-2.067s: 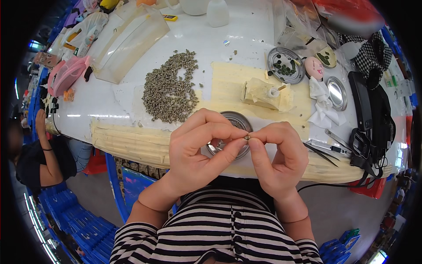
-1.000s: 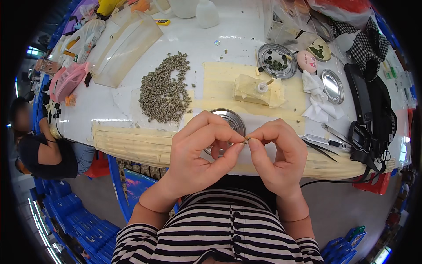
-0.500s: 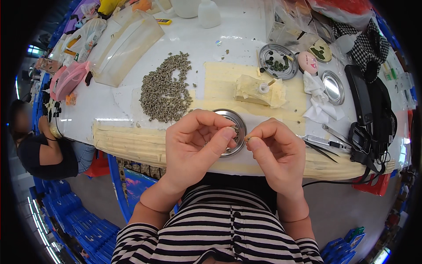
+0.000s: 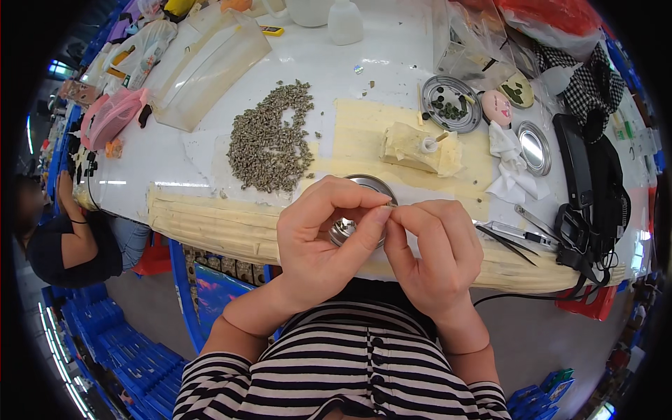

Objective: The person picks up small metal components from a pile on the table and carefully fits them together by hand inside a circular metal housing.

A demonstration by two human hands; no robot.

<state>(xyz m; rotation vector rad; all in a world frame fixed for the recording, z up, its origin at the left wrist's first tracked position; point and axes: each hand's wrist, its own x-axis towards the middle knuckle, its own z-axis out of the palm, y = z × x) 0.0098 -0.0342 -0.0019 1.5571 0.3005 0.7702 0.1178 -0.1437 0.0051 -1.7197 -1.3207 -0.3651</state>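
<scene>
Head view: the left hand [image 4: 318,241] pinches thumb and forefinger on a tiny piece [image 4: 390,205], mostly hidden at the fingertips. The right hand [image 4: 439,262], apart from it a moment ago, has come in so that the 2 hands meet; its fingers are bent against that spot, though from where I stand I cannot tell whether they grip the piece too. I take it that both hands are working on the same piece again.

Across the table, farthest left is a pink mesh basket [image 4: 108,122], then a long, clear plastic trough [image 4: 210,73]. Next spreads a grainy heap [image 4: 269,143] of small metallic-looking bits. A shiny round tin [image 4: 378,184] shows behind the hands. Beyond sits a pale yellow block [image 4: 413,152], its wrapping crinkled. Farther right come a round metal dish [image 4: 477,117] with dark green chips [image 4: 458,110], a smooth pink oval [image 4: 497,108], crumpled white tissue [image 4: 509,178] and slim black tweezers [image 4: 511,243].
</scene>
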